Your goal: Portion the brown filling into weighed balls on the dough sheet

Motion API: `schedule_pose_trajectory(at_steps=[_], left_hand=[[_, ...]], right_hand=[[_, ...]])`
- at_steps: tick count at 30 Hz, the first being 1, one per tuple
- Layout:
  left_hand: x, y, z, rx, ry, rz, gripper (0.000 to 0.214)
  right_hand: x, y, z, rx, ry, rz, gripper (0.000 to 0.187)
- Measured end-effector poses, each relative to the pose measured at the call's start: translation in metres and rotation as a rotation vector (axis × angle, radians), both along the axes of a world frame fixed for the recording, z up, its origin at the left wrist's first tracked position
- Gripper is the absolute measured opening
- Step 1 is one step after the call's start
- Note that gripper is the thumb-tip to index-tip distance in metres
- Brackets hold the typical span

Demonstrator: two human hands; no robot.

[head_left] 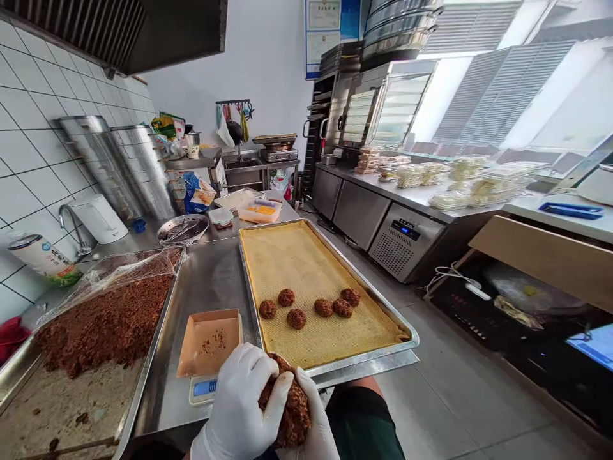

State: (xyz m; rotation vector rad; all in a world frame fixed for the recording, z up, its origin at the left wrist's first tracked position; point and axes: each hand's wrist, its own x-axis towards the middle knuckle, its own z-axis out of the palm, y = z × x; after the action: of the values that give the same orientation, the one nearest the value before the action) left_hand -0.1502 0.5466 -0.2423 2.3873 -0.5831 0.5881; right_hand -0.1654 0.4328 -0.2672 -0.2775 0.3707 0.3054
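Lower left of the frame: a metal tray (62, 415) is holding a heap of crumbly red-brown mixture (110, 319), scraps lying on its near end; plastic film (108, 271) is covering part of the heap. Rightward, an open tan box (191, 348) is sitting on a small scale (205, 388), crumbs dotting its floor. Bottom centre: the gloved left hand (239, 396) is curling round a brown lump (293, 415), thumb and bent fingers pressing it. The gloved right hand (317, 418) is gripping the same lump from its right side; most of its fingers are hiding, their spread impossible to tell. Right of centre: a baking tray (361, 359) lined with yellow mesh (287, 255) is bearing six small balls (297, 318), in two groups of three. Upper right: clear packs (498, 182) are standing stacked on a steel counter (357, 214)
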Motion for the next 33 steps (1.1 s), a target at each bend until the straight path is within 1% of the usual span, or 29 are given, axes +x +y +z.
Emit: schedule_pose_trajectory(at_steps=[2,5,6,8,10,11,12,13,14,16,18,21,23,26,29,31,33], left_hand=[[0.003,-0.001,0.0,-0.01,-0.05,0.031,0.017],[0.007,-0.005,0.001,-0.009,-0.123,0.068,0.026],[0.008,-0.006,0.002,-0.007,-0.153,0.072,0.028],[0.009,-0.005,0.002,-0.007,-0.222,0.042,0.03],[0.009,-0.003,0.001,-0.02,-0.277,-0.029,0.026],[0.008,-0.001,0.001,-0.03,-0.292,-0.07,0.02],[0.008,0.0,0.0,-0.034,-0.305,-0.102,0.011],[0.007,0.001,0.0,-0.027,-0.311,-0.1,0.006],[0.006,0.001,0.0,-0.005,-0.308,-0.066,0.016],[0.004,0.001,0.001,0.064,-0.258,0.065,0.033],[0.002,-0.001,0.003,0.122,-0.14,0.194,0.034],[0.0,-0.006,0.005,0.158,0.043,0.242,0.034],[-0.001,-0.011,0.003,0.17,0.084,0.285,0.038],[-0.001,-0.018,-0.001,0.125,0.013,0.356,0.037],[0.001,-0.021,-0.004,0.018,-0.061,0.327,0.02],[0.002,-0.021,-0.005,-0.054,-0.042,0.314,0.008],[0.003,-0.02,-0.006,-0.097,0.003,0.327,0.015]], right_hand=[[0.0,0.001,0.006,-0.019,-0.004,-0.014,0.038],[0.001,0.001,0.013,-0.01,0.001,-0.036,0.031],[0.002,0.0,0.014,0.022,0.015,-0.013,0.032],[0.003,-0.001,0.016,0.103,0.05,0.077,0.042],[0.004,-0.004,0.015,0.162,0.069,0.168,0.054],[0.004,-0.006,0.013,0.179,0.07,0.196,0.056],[0.004,-0.008,0.012,0.187,0.065,0.211,0.056],[0.004,-0.01,0.01,0.186,0.058,0.211,0.053],[0.004,-0.013,0.007,0.177,0.049,0.19,0.049],[0.005,-0.019,0.003,0.129,0.027,0.094,0.037],[0.005,-0.023,-0.001,0.065,0.015,-0.011,0.03],[0.004,-0.025,-0.004,-0.012,0.021,-0.077,0.034],[0.003,-0.024,-0.006,-0.033,0.0,-0.107,0.04],[0.001,-0.021,-0.008,-0.025,-0.036,-0.14,0.042],[-0.001,-0.02,-0.009,-0.002,-0.022,-0.116,0.038],[-0.002,-0.019,-0.008,0.003,-0.008,-0.085,0.037],[-0.003,-0.018,-0.006,0.001,-0.003,-0.07,0.038]])
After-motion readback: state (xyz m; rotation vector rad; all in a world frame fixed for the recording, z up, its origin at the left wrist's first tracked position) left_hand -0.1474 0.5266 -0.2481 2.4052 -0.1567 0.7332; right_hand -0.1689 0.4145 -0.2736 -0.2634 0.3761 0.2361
